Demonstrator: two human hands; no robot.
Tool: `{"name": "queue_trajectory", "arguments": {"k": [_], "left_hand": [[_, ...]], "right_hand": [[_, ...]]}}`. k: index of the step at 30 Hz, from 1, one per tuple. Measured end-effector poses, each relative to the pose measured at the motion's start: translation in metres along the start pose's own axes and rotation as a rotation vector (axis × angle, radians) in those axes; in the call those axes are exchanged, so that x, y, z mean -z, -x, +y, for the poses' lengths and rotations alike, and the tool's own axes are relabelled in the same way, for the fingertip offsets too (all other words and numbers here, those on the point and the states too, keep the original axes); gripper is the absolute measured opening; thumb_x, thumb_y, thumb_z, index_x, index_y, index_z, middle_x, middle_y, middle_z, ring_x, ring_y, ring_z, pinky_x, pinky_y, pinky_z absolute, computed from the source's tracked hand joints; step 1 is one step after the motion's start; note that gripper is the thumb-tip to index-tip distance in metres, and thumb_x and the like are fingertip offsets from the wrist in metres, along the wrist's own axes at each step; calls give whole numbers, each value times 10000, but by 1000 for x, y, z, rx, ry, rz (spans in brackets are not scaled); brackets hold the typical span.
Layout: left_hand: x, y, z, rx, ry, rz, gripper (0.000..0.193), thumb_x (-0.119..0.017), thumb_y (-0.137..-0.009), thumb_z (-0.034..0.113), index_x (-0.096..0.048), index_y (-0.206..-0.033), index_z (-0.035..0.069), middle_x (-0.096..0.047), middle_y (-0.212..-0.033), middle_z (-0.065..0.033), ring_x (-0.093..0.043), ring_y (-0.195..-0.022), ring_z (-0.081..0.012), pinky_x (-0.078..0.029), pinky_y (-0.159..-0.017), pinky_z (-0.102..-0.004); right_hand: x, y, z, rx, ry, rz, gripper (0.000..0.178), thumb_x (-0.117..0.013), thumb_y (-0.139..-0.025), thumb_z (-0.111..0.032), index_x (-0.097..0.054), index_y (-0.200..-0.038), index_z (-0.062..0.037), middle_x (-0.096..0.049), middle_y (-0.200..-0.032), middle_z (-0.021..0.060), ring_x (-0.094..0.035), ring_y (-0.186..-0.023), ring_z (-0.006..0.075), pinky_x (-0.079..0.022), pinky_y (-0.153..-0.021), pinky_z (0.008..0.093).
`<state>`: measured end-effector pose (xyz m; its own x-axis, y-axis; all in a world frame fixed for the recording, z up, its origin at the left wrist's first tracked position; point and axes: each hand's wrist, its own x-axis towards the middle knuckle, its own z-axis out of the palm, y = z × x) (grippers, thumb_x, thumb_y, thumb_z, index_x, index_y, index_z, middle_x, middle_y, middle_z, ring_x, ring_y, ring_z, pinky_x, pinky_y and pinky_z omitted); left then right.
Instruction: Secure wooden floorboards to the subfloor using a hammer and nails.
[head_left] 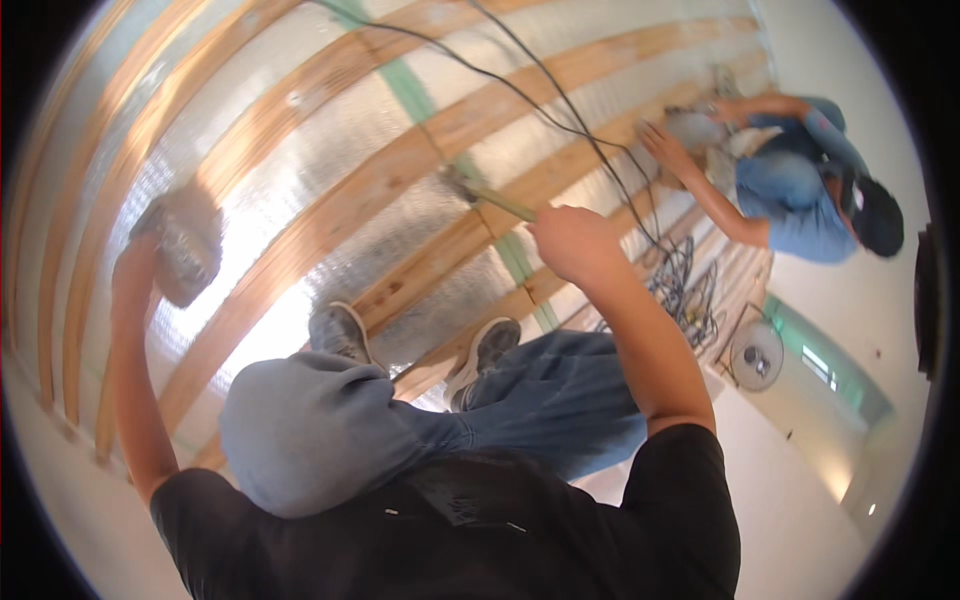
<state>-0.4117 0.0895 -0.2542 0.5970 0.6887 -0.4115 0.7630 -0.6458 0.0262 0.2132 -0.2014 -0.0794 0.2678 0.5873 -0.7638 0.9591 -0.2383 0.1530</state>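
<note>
My right hand (577,243) is closed around the handle of a hammer (503,205). Its metal head lies over a wooden batten (540,188), close to a strip of green tape (408,92); whether it touches the wood I cannot tell. Out to the left, my left hand (138,268) grips a crumpled, shiny, greyish plastic bag (188,240). What the bag contains is too blurred to make out. The bag is over silvery foil sheeting between the battens.
Long battens run across foil sheeting (405,290). Black cables (510,82) cross them and end in a tangle (685,300) at right. Beyond, a co-worker (800,190) in blue crouches over a power tool. A round fan (756,355) stands behind the cables.
</note>
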Motion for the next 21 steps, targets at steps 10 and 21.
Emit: {"name": "queue_trajectory", "arguments": {"k": [10,21], "left_hand": [[98,-95,163,140,571,58,311,-613,-1029,193,-658,-1314,77,-731,-1200,-181,-730,-1048,-318,-566,-904,-412],[19,-218,230,159,1063,362,302,-691,-1013,343,-758,-1187,106,-786,-1023,-111,-750,-921,-218,-582,-845,-348]], "right_hand": [[6,22,-12,-59,-65,-33,351,-561,-1051,-335,-626,-1042,9,-732,-886,254,-720,-857,441,-561,-762,544],[-57,28,-19,-104,-436,-79,366,-548,-1058,-301,-581,-1068,63,-679,-913,343,-667,-911,519,-520,-807,573]]}}
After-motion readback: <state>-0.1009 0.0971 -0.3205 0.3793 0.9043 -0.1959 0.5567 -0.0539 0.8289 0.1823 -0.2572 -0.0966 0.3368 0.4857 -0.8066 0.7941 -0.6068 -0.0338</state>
